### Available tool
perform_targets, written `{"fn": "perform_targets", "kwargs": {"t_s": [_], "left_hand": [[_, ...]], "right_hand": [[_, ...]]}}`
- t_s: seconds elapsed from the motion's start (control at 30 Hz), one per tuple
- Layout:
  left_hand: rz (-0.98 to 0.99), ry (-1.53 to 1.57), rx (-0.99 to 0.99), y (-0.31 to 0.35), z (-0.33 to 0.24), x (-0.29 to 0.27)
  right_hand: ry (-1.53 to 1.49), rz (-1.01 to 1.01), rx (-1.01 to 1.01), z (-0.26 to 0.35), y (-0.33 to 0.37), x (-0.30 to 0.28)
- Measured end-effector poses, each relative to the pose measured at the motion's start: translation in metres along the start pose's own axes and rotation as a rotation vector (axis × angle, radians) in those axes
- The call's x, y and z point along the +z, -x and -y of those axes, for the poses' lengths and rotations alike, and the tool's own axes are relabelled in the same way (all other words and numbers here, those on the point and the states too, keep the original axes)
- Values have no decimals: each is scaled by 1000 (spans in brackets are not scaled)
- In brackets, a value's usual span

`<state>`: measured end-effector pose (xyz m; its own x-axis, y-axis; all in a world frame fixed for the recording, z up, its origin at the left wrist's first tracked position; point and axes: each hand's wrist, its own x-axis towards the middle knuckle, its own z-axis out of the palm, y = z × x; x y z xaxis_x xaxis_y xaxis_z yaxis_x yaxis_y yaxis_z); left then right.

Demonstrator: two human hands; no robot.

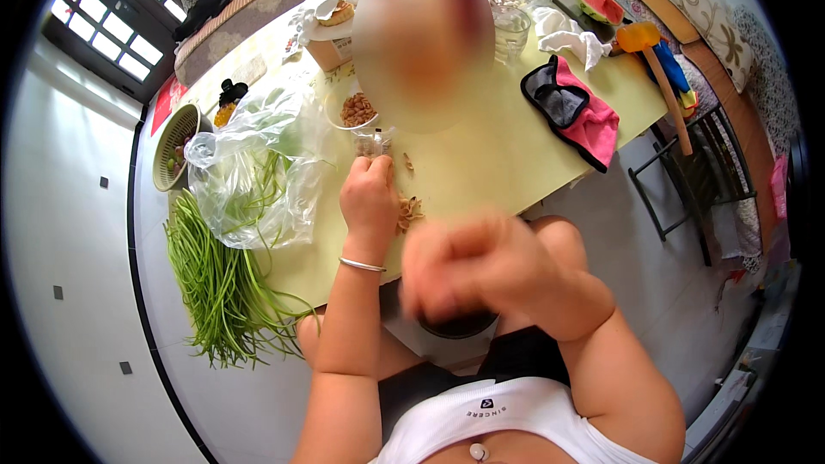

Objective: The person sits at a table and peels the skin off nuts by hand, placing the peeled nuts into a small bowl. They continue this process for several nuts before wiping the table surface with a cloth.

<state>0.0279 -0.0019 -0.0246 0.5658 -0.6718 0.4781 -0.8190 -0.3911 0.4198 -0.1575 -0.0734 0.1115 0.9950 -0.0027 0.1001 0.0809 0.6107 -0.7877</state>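
Observation:
My left hand (369, 198), with a silver bangle at the wrist, reaches over the pale yellow table. Its fingers are closed at the lower edge of a small clear plastic packet (372, 143), whose contents are hard to make out. Just beyond the packet stands a white bowl of brown nuts or kernels (357, 110). Dry shell-like scraps (410, 213) lie right of my left wrist. My right hand (473, 265) is raised in front of the table's near edge, smeared by motion, so its fingers and anything in them cannot be read.
Long green stalks (215, 283) hang over the left edge beside a clear plastic bag (266, 172) and a basket (178, 146). A pink and grey cloth (574, 112), an orange mallet (640, 38) and watermelon (595, 2) are at right. A blurred oval hides the far middle.

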Motion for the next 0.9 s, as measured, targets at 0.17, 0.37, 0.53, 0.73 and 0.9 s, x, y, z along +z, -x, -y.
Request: {"fn": "perform_targets", "kwargs": {"t_s": [0.17, 0.37, 0.53, 0.73, 0.9], "left_hand": [[35, -91, 18, 2, -3, -3], [52, 83, -25, 2, -2, -3], [56, 350, -166, 5, 7, -7], [181, 1445, -624, 4, -7, -26], [159, 1440, -584, 6, -3, -25]], "right_hand": [[592, -572, -150, -42, -47, -98], [1408, -569, -473, -73, -59, -129], [1522, -437, -362, -87, -65, -131], [858, -564, -231, -79, -61, -112], [499, -504, -211, -75, -63, -106]]}}
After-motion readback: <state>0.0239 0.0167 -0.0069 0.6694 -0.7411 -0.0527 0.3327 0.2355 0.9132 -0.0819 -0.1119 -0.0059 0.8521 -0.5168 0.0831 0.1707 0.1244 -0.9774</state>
